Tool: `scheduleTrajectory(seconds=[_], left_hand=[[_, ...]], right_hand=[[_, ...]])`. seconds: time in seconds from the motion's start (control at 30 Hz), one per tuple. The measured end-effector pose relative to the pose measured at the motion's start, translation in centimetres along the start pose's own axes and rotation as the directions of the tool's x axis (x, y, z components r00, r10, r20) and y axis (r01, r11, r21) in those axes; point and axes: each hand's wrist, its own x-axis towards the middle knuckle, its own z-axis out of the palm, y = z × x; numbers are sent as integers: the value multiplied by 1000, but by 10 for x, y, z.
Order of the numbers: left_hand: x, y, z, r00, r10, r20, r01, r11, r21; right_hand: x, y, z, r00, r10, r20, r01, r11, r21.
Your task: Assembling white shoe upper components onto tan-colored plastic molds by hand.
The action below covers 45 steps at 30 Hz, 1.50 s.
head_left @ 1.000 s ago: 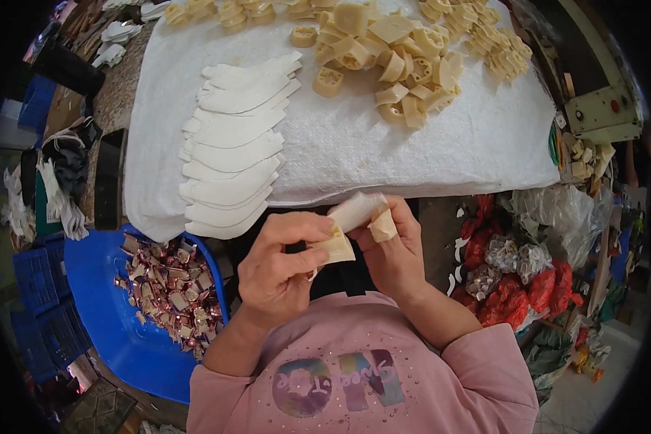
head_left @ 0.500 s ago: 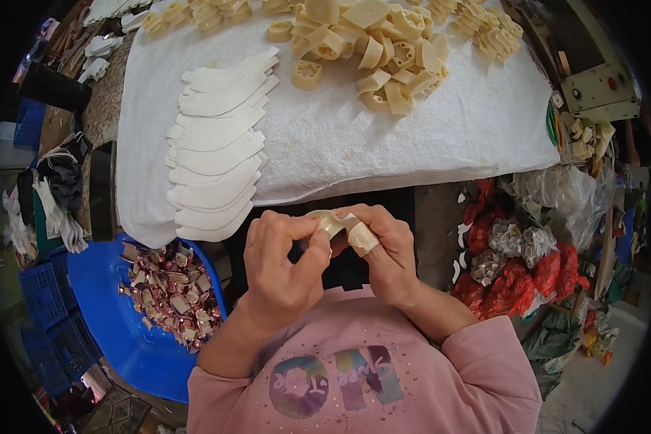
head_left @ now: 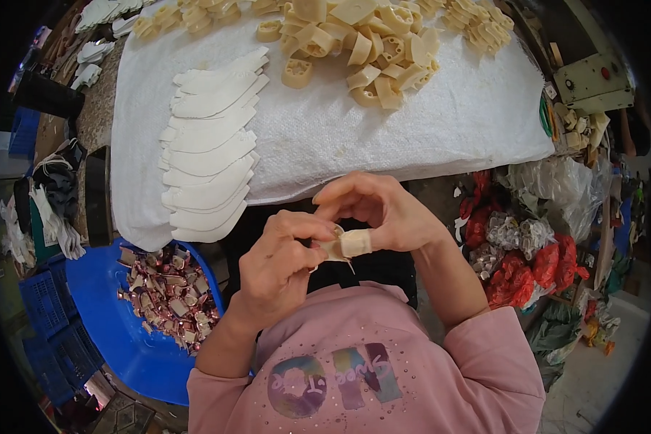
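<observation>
My left hand (head_left: 278, 264) pinches a small cream-coloured piece (head_left: 333, 250) between thumb and fingertips, in front of my chest. Most of that piece is hidden by the fingers, so its full shape does not show. My right hand (head_left: 401, 213) arches over it, fingers spread away from the thumb. Pale tape (head_left: 355, 243) wraps the right thumb, which rests against the piece. A thin pointed bit hangs below the thumb. Beyond my hands, a fanned row of overlapping white cut pieces (head_left: 208, 152) lies on the white-covered table (head_left: 325, 145).
Beige moulded blocks with hollow ends (head_left: 394, 50) are heaped at the table's far side. A blue basin (head_left: 101, 311) at left holds shiny reddish parts (head_left: 172, 296). Red and clear plastic bags (head_left: 517, 278) lie at right. A pale green control box (head_left: 593, 81) stands at far right.
My right fingers have lifted off the cream piece and opened into an arch. The left hand keeps its pinch, slightly lower. The view has shifted a little.
</observation>
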Motion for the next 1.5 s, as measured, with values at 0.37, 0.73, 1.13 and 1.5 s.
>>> scheduleTrajectory(seconds=[0.37,0.73,1.13,1.5], left_hand=[[-3,4,9,870,-393,-297,305,904,-300],[-2,1,14,808,-536,-243,390,797,-462],[-1,4,13,887,-387,-252,354,920,-168],[0,0,6,989,-1,-146,28,983,180]], right_hand=[[5,15,16,959,-130,-253,58,960,-275],[9,24,24,841,-491,-228,301,774,-557],[6,15,22,786,-615,-56,334,499,-799],[2,-1,3,995,-36,-93,29,997,-77]])
